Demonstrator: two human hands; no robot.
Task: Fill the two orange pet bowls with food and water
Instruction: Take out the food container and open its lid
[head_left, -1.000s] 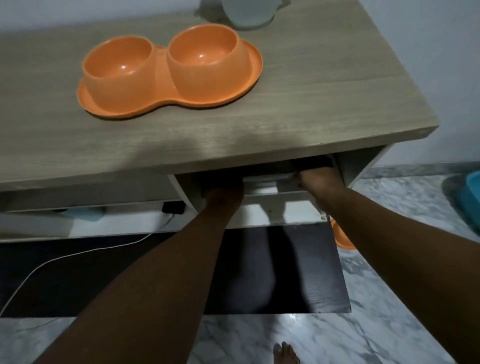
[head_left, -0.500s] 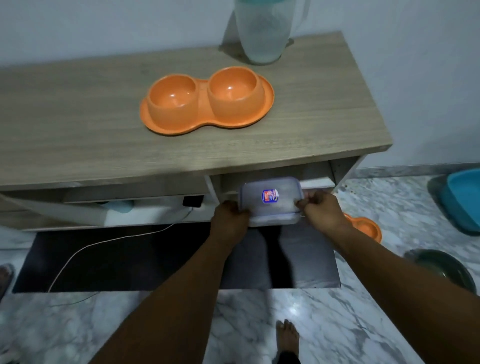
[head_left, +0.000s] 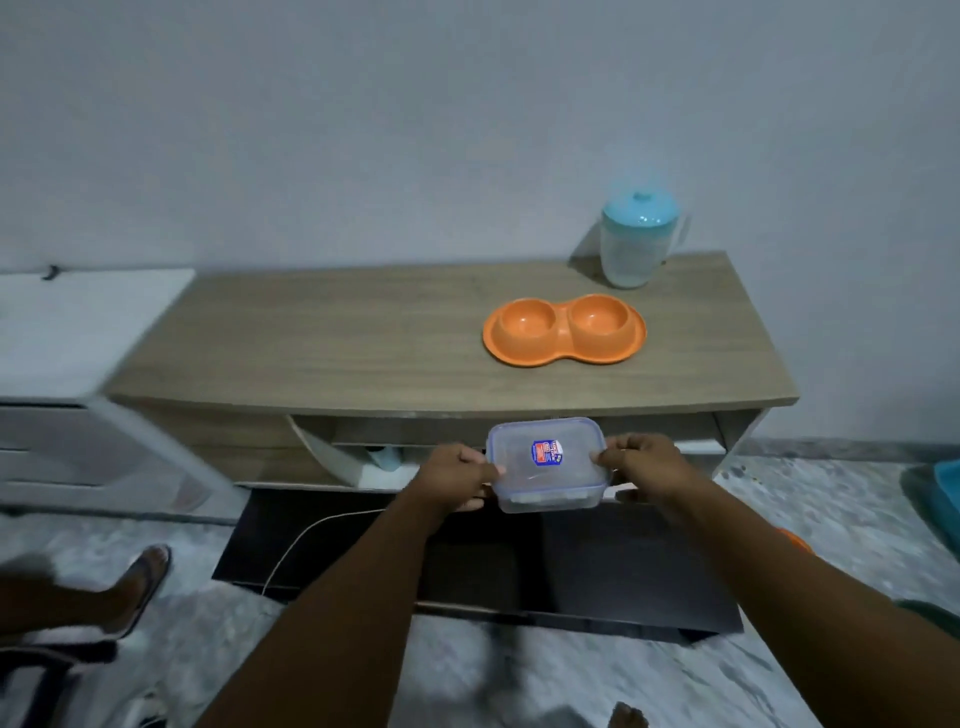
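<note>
Gripped on the left side by the left hand: a clear lidded container, held in the air before the tabletop edge. Probably light, stiff, somewhat slippery; best held level by both short sides. Gripped on the right by the right hand. Behind, on the tabletop, seemingly empty orange pet bowls, near a pitcher.

Container: now fully out of the shelf, held in front of the cabinet.
Hands: left hand and right hand are drawn back with it.
</note>
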